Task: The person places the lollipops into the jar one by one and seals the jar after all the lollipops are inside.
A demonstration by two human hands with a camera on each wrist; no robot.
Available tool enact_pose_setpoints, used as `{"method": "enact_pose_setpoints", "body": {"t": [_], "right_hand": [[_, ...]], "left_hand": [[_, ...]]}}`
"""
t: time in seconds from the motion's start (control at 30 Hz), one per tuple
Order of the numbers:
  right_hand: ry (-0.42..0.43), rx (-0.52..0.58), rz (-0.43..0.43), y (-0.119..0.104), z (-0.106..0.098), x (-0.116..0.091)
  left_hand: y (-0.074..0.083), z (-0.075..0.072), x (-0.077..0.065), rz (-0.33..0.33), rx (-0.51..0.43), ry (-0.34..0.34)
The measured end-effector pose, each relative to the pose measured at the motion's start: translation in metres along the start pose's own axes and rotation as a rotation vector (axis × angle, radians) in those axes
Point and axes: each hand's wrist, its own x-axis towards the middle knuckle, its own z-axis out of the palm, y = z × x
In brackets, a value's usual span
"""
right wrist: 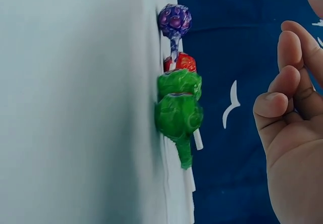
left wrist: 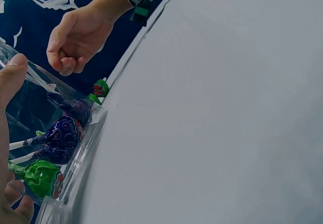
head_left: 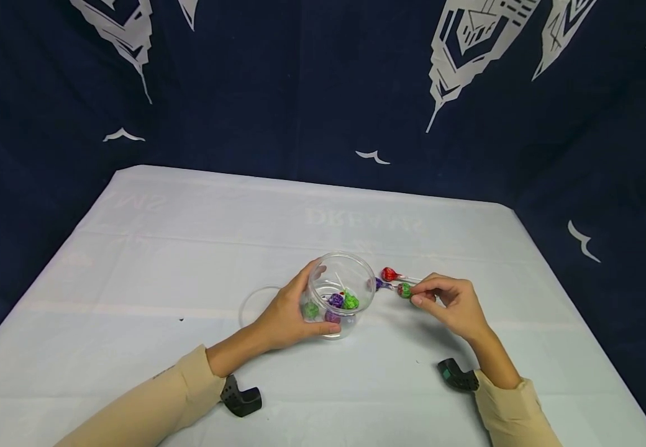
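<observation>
My left hand (head_left: 286, 318) grips a clear plastic jar (head_left: 364, 279) round its side, its mouth tipped toward me. Inside lie several wrapped lollipops, among them a green lollipop (head_left: 351, 302) and a purple lollipop (left wrist: 64, 133). Right of the jar, a red lollipop (head_left: 388, 274), a purple lollipop (right wrist: 174, 20) and green wrapped lollipop heads (right wrist: 179, 117) rest on the table. Beside these is my right hand (head_left: 448, 303), fingers loosely bent. Thumb and fingers stand apart in the right wrist view, with nothing seen between them.
A clear round rim (head_left: 243, 304), perhaps a lid, lies left of the jar, partly behind my left hand. White cloth covers the table (head_left: 189, 261). Behind its far edge hangs a dark blue patterned curtain (head_left: 278, 93).
</observation>
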Motion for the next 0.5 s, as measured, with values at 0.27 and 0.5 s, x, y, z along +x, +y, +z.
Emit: {"method": "enact_pose_setpoints", "body": {"t": [0.27, 0.5], "right_hand": [[-0.016, -0.028, -0.013, 0.007, -0.001, -0.005], [-0.016, -0.062, -0.012, 0.014, -0.007, -0.010]], "left_hand": [[0.000, -0.001, 0.000, -0.008, 0.004, 0.000], [0.001, -0.001, 0.000, 0.004, 0.003, 0.001]]}}
